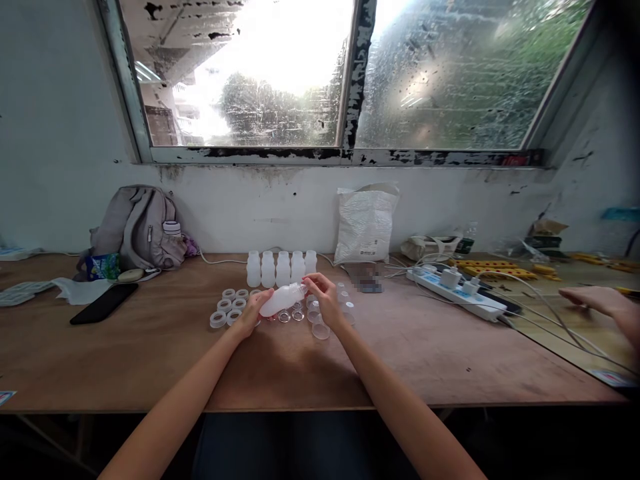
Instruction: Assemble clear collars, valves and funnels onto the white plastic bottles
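"Before anything beyond the near edge of the brown table [295, 377] is recorded, where is the bottle, and how is it held?"

"The frosted bottle [278, 301] is held above the tabletop, tilted, its neck raised toward the right. Its body is gripped by the left hand [251, 314]; its neck end is met by the narrowed fingers of the right hand [323, 297]. Whether a small part is also pinched there cannot be told."

"How is it judged to handle?"

"Light, probably thin-walled and slightly yielding, possibly slippery. Gentle support about the body is advised, since dents could be caused by squeezing; the neck is presumed stiffer."

"What is noted around it?"

"White rings [215, 325] are laid at left, clear rings [284, 321] beneath the bottle, clear cups [321, 331] at right. Farther back, five upright bottles [283, 272] are lined up; behind, a padded mailer [367, 227] is stood by the wall [250, 200]."
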Action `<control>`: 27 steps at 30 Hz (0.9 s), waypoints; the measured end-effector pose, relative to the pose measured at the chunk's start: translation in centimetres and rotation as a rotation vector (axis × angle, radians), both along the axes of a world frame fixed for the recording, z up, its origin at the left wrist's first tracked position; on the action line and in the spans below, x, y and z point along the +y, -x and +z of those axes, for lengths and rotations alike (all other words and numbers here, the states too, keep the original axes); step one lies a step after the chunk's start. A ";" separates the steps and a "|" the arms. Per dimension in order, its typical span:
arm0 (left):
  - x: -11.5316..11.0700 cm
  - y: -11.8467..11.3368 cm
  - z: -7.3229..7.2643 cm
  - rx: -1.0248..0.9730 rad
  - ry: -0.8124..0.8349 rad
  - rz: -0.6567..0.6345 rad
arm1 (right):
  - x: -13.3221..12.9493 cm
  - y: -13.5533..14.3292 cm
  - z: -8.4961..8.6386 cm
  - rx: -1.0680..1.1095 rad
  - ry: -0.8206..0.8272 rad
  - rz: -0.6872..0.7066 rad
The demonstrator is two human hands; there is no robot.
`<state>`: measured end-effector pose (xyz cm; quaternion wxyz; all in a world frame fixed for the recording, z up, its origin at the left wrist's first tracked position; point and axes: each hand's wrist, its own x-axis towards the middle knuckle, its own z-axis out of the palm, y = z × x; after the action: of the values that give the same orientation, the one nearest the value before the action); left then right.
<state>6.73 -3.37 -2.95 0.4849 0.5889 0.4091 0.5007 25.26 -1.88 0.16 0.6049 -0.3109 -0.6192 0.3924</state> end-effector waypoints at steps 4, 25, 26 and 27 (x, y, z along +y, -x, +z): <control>-0.8 -0.9 0.6 -0.060 0.122 -0.135 | -1.1 0.5 0.7 0.026 0.021 0.122; -3.6 -4.3 2.5 0.078 0.007 -0.126 | -1.9 2.2 3.0 0.245 0.233 0.165; -3.3 -4.5 2.1 0.098 -0.025 -0.060 | -1.6 2.5 2.9 0.259 0.225 0.134; -3.0 -4.6 1.8 0.121 -0.056 0.007 | -1.3 2.7 2.7 0.273 0.217 0.100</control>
<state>11.35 -6.34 -1.10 0.4407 0.6301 0.4255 0.4771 22.52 -3.15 2.86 0.6260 -0.2868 -0.5002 0.5251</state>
